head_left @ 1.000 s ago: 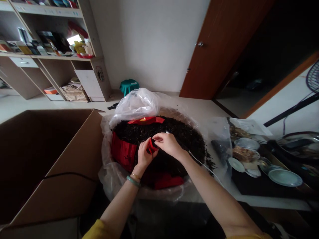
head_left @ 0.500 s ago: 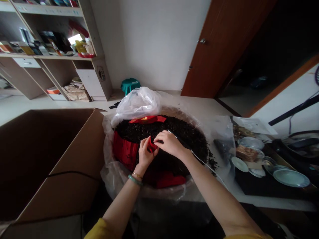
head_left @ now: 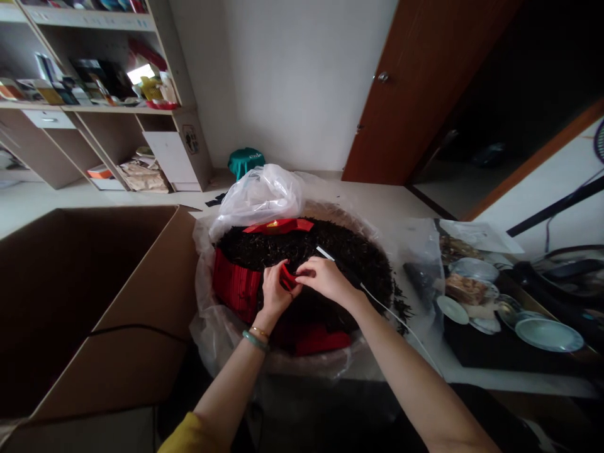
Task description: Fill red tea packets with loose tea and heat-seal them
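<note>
Red material forms a small, folded packet, gripped between the thumb and fingers of the person's left hand. The right hand meets its edge, fingers curled and thumb near the fingertips; whether they pinch anything cannot be told. The step in hand appears to be fine fingertip work at the packet's edge, which calls for a steady left hold and small, careful right-hand movements.

The left hand angles upward, with a pale green bangle around its wrist; the right reaches inward from the side, knuckles up. Both forearms slant forward and converge above a heap of dark, loose, leaf-like flakes, inside a wide, round container lined with translucent plastic sheeting. A stack of flat red packets lies left of the hands, and one flattened red packet with a gold mark beyond them.
</note>
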Demonstrator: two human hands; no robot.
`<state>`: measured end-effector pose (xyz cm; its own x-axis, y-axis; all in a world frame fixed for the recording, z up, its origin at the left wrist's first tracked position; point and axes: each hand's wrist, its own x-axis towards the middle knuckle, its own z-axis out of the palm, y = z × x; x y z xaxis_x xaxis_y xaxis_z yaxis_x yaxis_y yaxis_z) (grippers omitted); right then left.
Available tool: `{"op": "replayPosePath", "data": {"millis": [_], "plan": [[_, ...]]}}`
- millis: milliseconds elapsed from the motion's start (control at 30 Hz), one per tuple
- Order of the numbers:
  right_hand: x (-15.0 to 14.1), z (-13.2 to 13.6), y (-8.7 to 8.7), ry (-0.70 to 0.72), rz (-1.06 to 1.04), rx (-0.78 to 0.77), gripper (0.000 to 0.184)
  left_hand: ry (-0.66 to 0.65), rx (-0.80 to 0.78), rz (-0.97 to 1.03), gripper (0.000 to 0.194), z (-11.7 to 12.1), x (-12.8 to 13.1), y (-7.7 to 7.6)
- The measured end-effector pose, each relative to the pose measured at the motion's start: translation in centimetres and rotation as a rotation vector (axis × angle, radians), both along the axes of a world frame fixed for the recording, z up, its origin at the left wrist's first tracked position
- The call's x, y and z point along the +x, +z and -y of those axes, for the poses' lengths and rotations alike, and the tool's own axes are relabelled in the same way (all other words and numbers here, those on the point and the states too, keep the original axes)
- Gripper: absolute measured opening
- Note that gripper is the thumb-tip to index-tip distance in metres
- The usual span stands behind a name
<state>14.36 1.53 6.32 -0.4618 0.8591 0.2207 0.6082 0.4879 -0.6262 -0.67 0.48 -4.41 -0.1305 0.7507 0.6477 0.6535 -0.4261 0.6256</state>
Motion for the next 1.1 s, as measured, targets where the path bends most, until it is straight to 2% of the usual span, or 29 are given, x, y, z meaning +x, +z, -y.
{"op": "replayPosePath", "data": {"millis": [100, 167, 367, 500, 567, 667, 700, 800, 833, 900, 967, 1100], "plan": [[0.4, -0.4, 0.6, -0.021, -0.052, -0.071, 0.007, -0.009, 0.003, 0.001, 0.055, 0.1, 0.2, 0.3], [0.4, -0.4, 1.0, -0.024, -0.004, -0.06, 0.009, -0.029, -0.008, 0.015, 0.055, 0.1, 0.3, 0.3], [-1.3, 0.0, 1.6, 0.029, 0.448, 0.028, 0.013, -0.116, -0.05, 0.005, 0.059, 0.2, 0.4, 0.2], [-2.7, -0.1, 1.7, -0.116, 0.598, 0.018, 0.012, -0.124, -0.08, -0.022, 0.061, 0.2, 0.4, 0.1], [-2.8, -0.2, 1.8, -0.146, 0.58, 0.021, 0.01, -0.11, -0.084, -0.011, 0.065, 0.2, 0.4, 0.0], [-2.3, -0.1, 2.0, -0.118, 0.475, 0.021, 0.005, -0.106, -0.091, 0.002, 0.072, 0.0, 0.4, -0.4], [-2.1, -0.1, 2.1, -0.094, 0.426, 0.034, 0.008, -0.107, -0.098, 0.003, 0.072, 0.0, 0.4, -0.5], [-2.1, -0.2, 1.9, 0.037, 0.345, 0.097, 0.034, -0.114, -0.116, -0.001, 0.07, -0.1, 0.3, -0.7], [-2.2, -0.3, 1.8, 0.093, 0.357, 0.113, 0.034, -0.117, -0.117, 0.0, 0.07, -0.2, 0.3, -0.8], [-2.6, -0.6, 1.5, 0.173, 0.406, 0.13, 0.021, -0.13, -0.111, 0.009, 0.073, -0.2, 0.3, -0.8], [-2.9, -1.0, 1.4, 0.197, 0.406, 0.142, 0.015, -0.138, -0.103, 0.025, 0.078, -0.2, 0.3, -0.7], [-2.0, -1.6, 2.2, 0.159, 0.168, 0.139, 0.013, -0.088, -0.132, 0.046, 0.08, -0.1, 0.4, -0.5]]}}
